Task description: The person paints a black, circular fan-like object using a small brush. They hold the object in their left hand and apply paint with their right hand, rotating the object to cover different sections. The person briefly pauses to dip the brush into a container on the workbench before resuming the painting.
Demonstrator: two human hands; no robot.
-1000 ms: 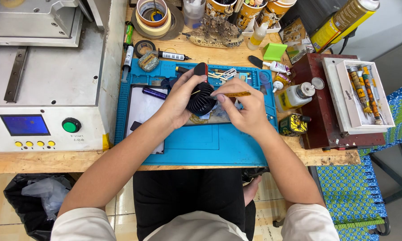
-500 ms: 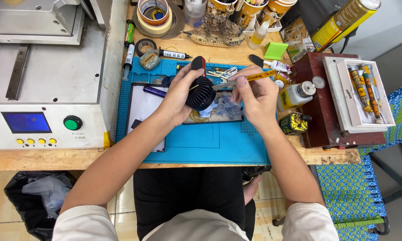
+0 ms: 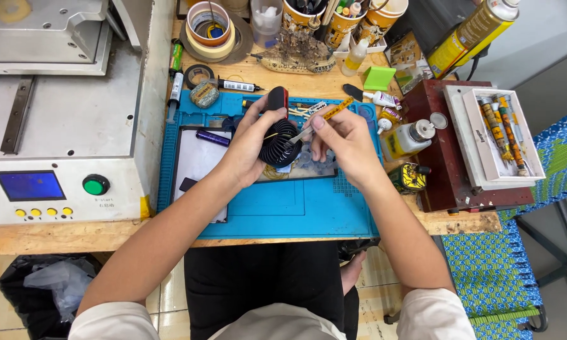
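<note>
1. Over the blue mat [image 3: 277,208] on the bench, our left hand [image 3: 252,148] is wrapped around a small black fan [image 3: 279,141], holding it up clear of the mat with the round grille turned toward us.
2. Our right hand [image 3: 340,141] pinches a thin tool with a yellow handle [image 3: 324,118], its tip set at the edge of the grille.
3. To do this well, we judge it best to keep the fan braced firmly in the left palm, so the tip cannot skid across the ribs.
4. We should press lightly and work close to the tip; a slip could mar the grille.
5. Around us, small parts lie on the mat below the fan, a glue bottle [image 3: 409,138] stands to the right, and a grey machine [image 3: 57,126] sits to the left.
</note>
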